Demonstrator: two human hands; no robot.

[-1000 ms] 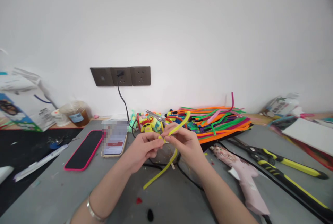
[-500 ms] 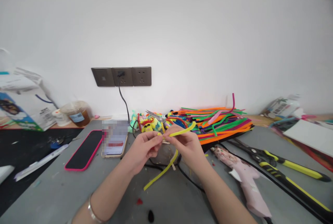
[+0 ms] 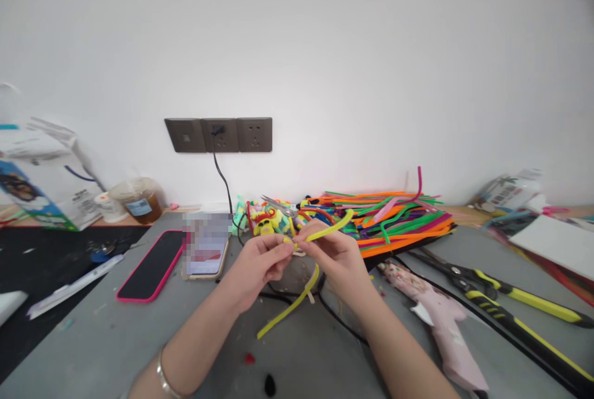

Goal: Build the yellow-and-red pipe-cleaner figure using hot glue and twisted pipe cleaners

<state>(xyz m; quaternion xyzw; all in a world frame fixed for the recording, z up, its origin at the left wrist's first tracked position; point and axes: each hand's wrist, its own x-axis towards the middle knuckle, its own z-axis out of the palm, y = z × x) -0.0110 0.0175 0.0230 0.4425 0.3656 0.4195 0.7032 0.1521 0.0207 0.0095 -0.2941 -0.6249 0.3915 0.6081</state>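
Note:
Both hands meet above the middle of the grey table, pinching a yellow pipe cleaner (image 3: pixel 329 227) at their fingertips. My left hand (image 3: pixel 257 266) is closed, thumb against index finger, with a small yellow bit showing at the tips. Closed too, my right hand (image 3: pixel 341 263) grips beside it, and one yellow end sticks out over its fingers to the upper right. A second yellow length (image 3: pixel 288 312) curves down below the hands toward the lower left. Whether the two lengths are one piece is hidden by my fingers.
Behind the hands lie a heap of colourful pipe cleaners (image 3: pixel 408 219), scissors (image 3: pixel 276 204) and small yellow figures (image 3: pixel 265 226). To the right are a pink glue gun (image 3: pixel 439 312) and yellow-black long-handled cutters (image 3: pixel 515 306). Two phones, one pink-cased (image 3: pixel 151 268), lie left.
My hands stay pinched together and have shifted slightly to the right. The upper yellow end has swung a little up and right. The camera view has moved slightly.

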